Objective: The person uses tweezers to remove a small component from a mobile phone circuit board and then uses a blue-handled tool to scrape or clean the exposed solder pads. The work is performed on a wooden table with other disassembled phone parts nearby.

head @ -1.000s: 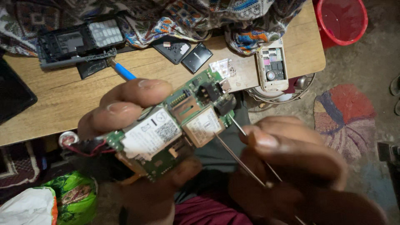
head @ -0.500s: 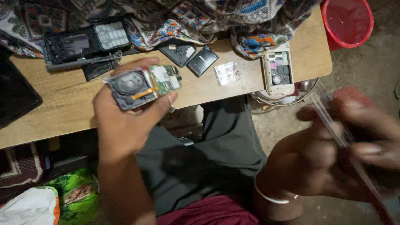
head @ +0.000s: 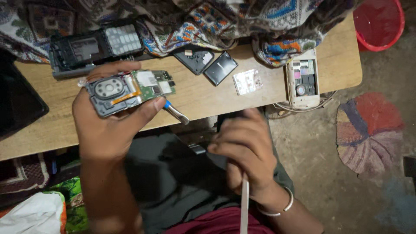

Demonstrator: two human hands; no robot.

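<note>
Right hand (head: 245, 151) dropped lapward, grip unclear; left hand (head: 110, 121) clamps green circuit board (head: 130, 90), round speaker up.

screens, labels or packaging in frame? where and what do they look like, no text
Phone front housing: table's far left, black, dark rectangular screen beside a pale keypad.
Circuit board: in the left hand, green, with a white rectangular label and a grey round speaker.
Foil packet: table centre, small silvery square.
Open phone: table's right, white shell, small coloured labels inside.

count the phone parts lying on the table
5: the black keypad housing at far left, two dark covers mid-table, a small silver plate, and a white opened phone at right. The cloth may hide more.
</note>
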